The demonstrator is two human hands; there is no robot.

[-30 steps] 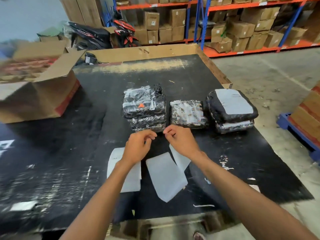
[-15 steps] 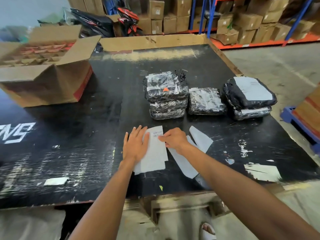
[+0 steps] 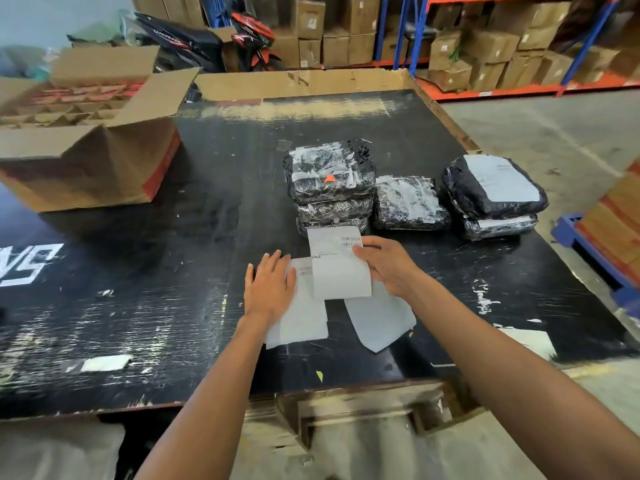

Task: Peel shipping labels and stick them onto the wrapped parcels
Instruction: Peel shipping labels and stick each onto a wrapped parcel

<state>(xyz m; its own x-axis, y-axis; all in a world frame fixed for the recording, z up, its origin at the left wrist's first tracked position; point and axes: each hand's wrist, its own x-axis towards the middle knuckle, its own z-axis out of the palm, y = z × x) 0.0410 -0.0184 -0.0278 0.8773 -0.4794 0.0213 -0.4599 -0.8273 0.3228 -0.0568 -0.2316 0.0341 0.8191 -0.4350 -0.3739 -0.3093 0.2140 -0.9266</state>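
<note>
Single head-worn view, wide-angle, looking forward and steeply down from the person's standing position at the near edge of the black table (image 3: 138, 323). Both forearms enter from the bottom edge; the left hand (image 3: 268, 289) and right hand (image 3: 388, 266) sit near centre, close below the lens. Warehouse shelving (image 3: 485, 46) fills the far top.

Two bare forearms, left hand (image 3: 269, 287) and right hand (image 3: 388, 266) ungloved, sleeveless.
</note>
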